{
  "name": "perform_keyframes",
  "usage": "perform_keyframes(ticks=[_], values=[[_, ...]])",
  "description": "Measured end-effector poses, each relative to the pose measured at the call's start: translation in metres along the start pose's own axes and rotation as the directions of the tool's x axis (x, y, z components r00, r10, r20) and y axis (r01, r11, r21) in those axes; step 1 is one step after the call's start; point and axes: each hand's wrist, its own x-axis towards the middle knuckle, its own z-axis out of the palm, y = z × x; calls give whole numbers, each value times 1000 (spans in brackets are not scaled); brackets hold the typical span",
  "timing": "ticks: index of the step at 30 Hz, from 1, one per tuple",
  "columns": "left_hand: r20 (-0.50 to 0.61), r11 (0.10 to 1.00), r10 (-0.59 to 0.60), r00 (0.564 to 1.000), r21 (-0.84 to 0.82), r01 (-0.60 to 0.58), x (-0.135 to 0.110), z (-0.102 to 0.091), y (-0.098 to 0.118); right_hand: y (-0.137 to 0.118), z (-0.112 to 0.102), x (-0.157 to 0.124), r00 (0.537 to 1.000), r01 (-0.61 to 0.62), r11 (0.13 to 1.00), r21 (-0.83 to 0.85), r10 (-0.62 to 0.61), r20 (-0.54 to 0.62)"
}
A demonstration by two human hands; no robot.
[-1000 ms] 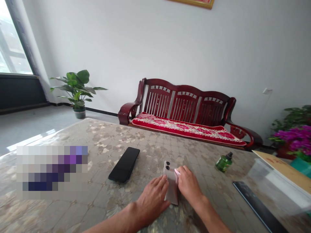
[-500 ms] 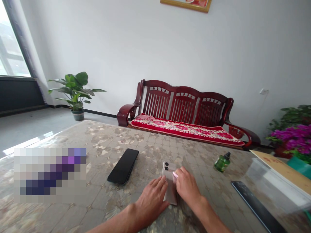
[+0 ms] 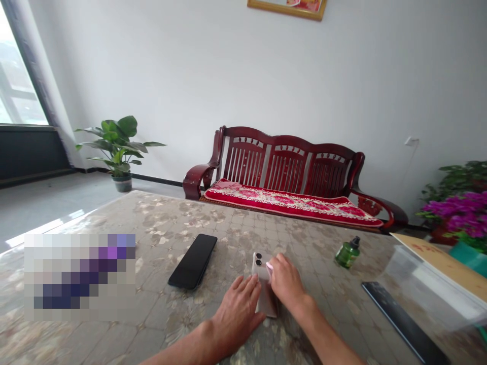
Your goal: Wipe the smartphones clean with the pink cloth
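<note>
A smartphone (image 3: 268, 298) with a shiny pale back and two dark round lenses lies face down on the table. My left hand (image 3: 238, 314) rests flat along its left side, fingers stretched out over the edge and thumb near the lower end. On the upper right of the phone's back, my right hand (image 3: 287, 284) is closed around a small pink object (image 3: 269, 265). Only a bit of that object shows between the fingers; its kind cannot be made out. Left of my hands lies a black smartphone (image 3: 194, 261), screen up.
A green bottle with a black top (image 3: 347, 252) stands to the right. Beyond it are a long dark flat object (image 3: 403, 322) and a clear plastic box (image 3: 414, 289) with cardboard on top. A blurred-out patch (image 3: 79, 276) covers something at left. A wooden bench (image 3: 285, 162) stands behind the patterned table (image 3: 160, 324).
My right hand has moved slightly up and left over the phone's back with the pink object. The left hand stays in place on the phone.
</note>
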Motion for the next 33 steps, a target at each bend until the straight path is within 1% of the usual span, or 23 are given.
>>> perform_keyframes(ticks=[5, 7, 10, 13, 15, 18, 21, 24, 26, 30, 33], values=[[3, 1000, -9, 1000, 11, 9, 0, 1, 2, -9, -7, -28, 993, 93, 995, 45, -96, 67], [0, 1000, -11, 1000, 7, 11, 0, 2, 2, -9, -8, -33, 991, 110, 993, 53, -113, 74], [-10, 1000, -4, 1000, -10, 4, 0, 3, 0, -8, -7, -24, 994, 93, 995, 42, -95, 55], [-33, 1000, -6, 999, -19, 5, 1, 2, -1, -7, -5, -7, 998, 65, 997, 29, -66, 6], [-46, 1000, -16, 999, -18, 16, 1, 1, -1, -8, -3, -1, 998, 62, 997, 36, -61, -18], [-47, 999, -20, 999, -26, 19, 2, 2, -2, -10, -1, -6, 995, 95, 994, 55, -94, -19], [-47, 999, -26, 999, -47, 24, 2, 5, -2, -11, -2, -22, 987, 159, 984, 80, -161, 19], [-53, 996, -43, 998, -76, 39, 2, 6, -2, -8, -5, -30, 982, 170, 981, 93, -176, 62], [-46, 994, -59, 997, -93, 55, 2, 3, 0, -5, -6, -27, 985, 155, 984, 86, -161, 68], [-18, 991, -100, 995, -87, 98, 3, -7, 0, -3, -5, -6, 994, 104, 994, 44, -106, 29], [-29, 993, -102, 994, -65, 100, 3, -10, -3, -6, -3, 1, 996, 87, 996, 34, -87, 11]])
